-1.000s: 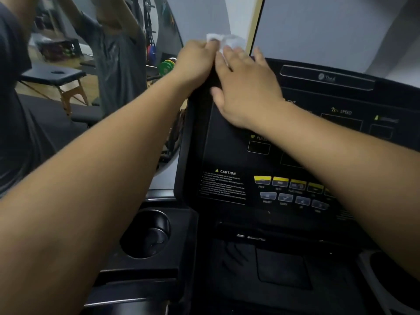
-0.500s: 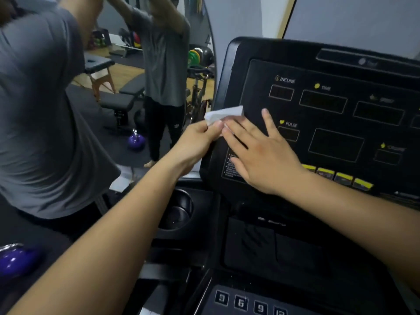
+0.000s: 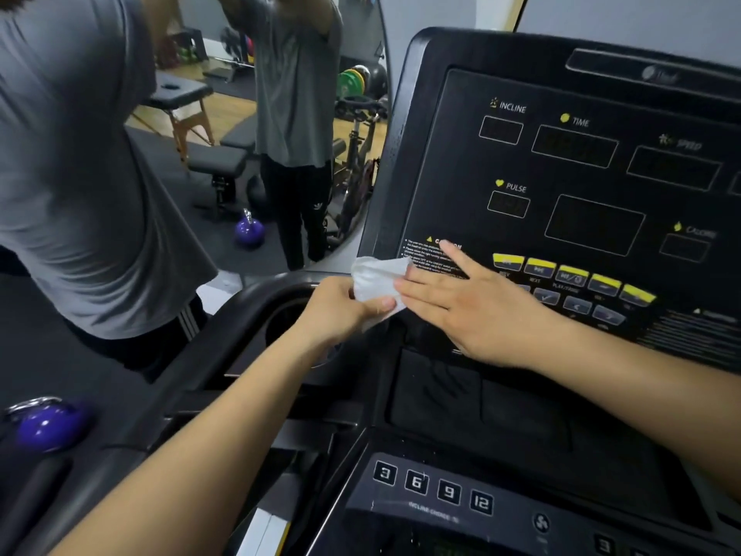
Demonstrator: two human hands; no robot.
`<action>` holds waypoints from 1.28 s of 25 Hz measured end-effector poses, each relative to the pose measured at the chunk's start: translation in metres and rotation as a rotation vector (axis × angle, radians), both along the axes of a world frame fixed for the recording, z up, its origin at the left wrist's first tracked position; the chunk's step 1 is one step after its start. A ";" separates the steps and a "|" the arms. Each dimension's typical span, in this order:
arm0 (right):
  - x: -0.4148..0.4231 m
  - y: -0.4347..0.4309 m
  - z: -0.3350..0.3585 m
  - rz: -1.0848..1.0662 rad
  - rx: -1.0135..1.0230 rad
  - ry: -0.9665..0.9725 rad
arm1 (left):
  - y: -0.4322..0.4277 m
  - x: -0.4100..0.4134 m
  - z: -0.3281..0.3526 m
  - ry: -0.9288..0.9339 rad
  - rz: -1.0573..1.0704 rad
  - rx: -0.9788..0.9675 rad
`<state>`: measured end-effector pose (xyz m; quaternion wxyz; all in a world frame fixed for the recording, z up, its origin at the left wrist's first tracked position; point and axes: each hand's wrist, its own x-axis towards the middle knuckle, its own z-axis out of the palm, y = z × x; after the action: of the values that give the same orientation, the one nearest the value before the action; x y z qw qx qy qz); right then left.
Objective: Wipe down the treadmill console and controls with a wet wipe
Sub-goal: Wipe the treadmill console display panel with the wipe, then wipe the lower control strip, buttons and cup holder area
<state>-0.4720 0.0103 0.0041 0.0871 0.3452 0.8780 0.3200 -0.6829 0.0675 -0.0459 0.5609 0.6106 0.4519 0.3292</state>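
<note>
The black treadmill console point(image 3: 449, 162) fills the right half of the head view, with display windows, yellow buttons point(image 3: 573, 272) and an incline keypad point(image 3: 433, 487) lower down. A white wet wipe point(image 3: 375, 278) lies against the console's lower left corner. My left hand point(image 3: 341, 311) pinches the wipe's lower part between thumb and fingers. My right hand point(image 3: 469, 307) lies flat on the console, its straight fingertips touching the wipe's right edge beside the caution label.
A cup holder point(image 3: 288, 327) sits in the tray just left of the console. A mirror point(image 3: 280, 126) behind shows a person, benches and weights. Another person in a grey shirt point(image 3: 72, 174) stands at the left. A purple kettlebell point(image 3: 48, 425) lies bottom left.
Both hands and the wipe have travelled down the console's left edge, from the top corner to the lower left corner. The view has tilted down, revealing the keypad.
</note>
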 end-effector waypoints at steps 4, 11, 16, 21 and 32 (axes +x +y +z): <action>-0.003 0.007 0.016 -0.042 0.051 -0.006 | 0.016 0.007 0.019 -0.135 0.092 0.025; -0.017 0.019 0.038 -0.137 0.137 -0.040 | 0.031 0.010 0.042 -0.199 0.001 0.058; -0.020 0.004 0.015 -0.174 0.047 -0.043 | 0.007 0.001 0.025 0.063 -0.004 0.193; -0.025 -0.009 0.022 -0.239 0.024 -0.032 | -0.009 -0.006 0.023 0.496 0.125 0.259; -0.041 -0.111 -0.016 -0.889 -0.659 1.695 | -0.076 0.007 0.021 0.214 0.039 0.276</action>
<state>-0.5131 -0.1005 -0.0122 -0.3627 0.7130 0.4871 -0.3504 -0.6756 -0.0085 -0.0251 0.4138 0.7044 0.4715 0.3321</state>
